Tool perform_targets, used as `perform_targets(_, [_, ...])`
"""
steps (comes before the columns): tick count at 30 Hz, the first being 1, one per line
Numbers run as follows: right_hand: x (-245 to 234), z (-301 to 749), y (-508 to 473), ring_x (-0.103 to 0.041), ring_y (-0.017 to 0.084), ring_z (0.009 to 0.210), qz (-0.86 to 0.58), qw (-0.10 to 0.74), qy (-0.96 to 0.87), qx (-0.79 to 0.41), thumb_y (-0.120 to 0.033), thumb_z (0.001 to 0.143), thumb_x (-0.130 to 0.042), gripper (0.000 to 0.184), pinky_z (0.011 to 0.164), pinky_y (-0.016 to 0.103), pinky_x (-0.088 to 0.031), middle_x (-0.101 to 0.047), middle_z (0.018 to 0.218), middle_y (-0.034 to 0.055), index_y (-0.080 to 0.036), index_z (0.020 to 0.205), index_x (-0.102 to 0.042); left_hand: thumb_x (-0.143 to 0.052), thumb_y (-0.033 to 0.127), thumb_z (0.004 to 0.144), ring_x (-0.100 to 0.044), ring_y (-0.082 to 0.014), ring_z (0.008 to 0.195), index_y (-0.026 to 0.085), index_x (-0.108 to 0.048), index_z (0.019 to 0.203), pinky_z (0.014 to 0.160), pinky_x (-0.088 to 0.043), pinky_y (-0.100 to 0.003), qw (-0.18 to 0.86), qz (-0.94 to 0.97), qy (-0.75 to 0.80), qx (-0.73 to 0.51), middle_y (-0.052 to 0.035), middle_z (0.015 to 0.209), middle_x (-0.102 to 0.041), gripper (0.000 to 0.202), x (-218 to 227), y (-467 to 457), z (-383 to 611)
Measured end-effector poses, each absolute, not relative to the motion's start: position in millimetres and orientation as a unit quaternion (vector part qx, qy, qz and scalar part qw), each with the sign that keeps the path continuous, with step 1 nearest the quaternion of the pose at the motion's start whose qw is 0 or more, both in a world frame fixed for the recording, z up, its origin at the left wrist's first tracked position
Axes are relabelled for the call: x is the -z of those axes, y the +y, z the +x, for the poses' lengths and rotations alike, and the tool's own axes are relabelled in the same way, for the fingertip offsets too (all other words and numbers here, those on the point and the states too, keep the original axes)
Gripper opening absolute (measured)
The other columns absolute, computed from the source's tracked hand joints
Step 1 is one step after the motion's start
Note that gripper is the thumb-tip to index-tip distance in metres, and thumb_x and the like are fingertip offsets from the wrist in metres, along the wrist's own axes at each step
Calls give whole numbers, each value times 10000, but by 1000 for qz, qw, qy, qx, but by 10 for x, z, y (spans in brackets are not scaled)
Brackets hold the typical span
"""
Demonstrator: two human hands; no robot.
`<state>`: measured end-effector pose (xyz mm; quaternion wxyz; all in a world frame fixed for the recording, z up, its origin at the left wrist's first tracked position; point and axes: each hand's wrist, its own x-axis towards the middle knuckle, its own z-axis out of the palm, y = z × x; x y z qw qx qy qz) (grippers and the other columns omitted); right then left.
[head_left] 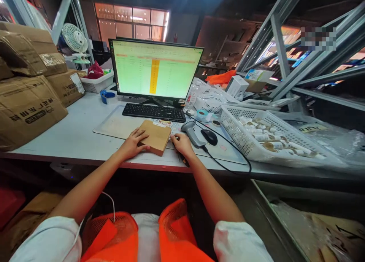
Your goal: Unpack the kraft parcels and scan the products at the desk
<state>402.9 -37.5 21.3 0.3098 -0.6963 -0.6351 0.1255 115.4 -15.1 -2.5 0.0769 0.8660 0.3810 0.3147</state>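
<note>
A flat kraft cardboard box [155,137] lies tilted on a pale desk mat [114,127], near the desk's front edge. My left hand [132,144] grips its left side, with fingers on top and thumb by the lower edge. My right hand [182,146] sits just right of the box, pinching what looks like a thin dark pen [184,162], mostly hidden by the fingers. Close beyond that hand lie a grey corded barcode scanner [192,134] and a black mouse [209,137].
A black keyboard [154,112] and a monitor [155,69] showing a spreadsheet stand ahead. To the right, a white plastic basket [235,131] holds several paper-wrapped rolls. Large cardboard cartons [28,110] are stacked at the left. Grey metal shelving [299,64] rises at the right.
</note>
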Motion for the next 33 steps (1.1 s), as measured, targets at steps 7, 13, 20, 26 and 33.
perform_targets(7, [-109,3878,-691,-589,158,520,-679,308,-632,-213,-453,1025,-473,408,561,259,-449,-689,686,40,-158,989,-753,-706,503,933,-298,-368,1559,231,-614,1452,1296,-292,-584,77,863,395,-305,-91,1610,-473,593,16,-212,1136])
perform_targets(13, [-373,4092,-795,-606,168,611,-646,273,-686,-192,-423,983,-574,310,592,262,-430,-707,731,40,-176,934,-755,-675,492,959,-278,-377,1566,199,-585,1478,1290,-294,-584,42,861,414,-291,-125,1623,-449,603,19,-335,1232])
perform_targets(20, [-1183,3688,-172,-695,236,910,-593,129,-792,68,-391,1050,-529,287,717,274,-410,-774,1009,95,-221,1119,-749,-633,416,1000,-542,-350,1329,255,-678,1347,1202,-324,-602,-50,862,392,-317,-130,1391,-647,385,30,-571,1408])
perform_targets(26, [-1150,2780,205,-721,297,1056,-452,-37,-879,152,-311,1069,-466,328,818,312,-482,-756,1135,183,-165,1210,-724,-643,422,1000,-557,-326,1264,221,-689,1323,1119,-401,-510,-56,864,387,-319,-111,1336,-677,383,64,-540,1400])
perform_targets(33, [-1144,2645,197,-729,303,1074,-411,-85,-893,161,-164,1020,-466,313,856,326,-512,-755,1075,223,-117,1109,-762,-667,431,989,-573,-314,1201,218,-720,1245,1079,-413,-469,-81,860,401,-305,-87,1242,-703,338,32,-548,1400])
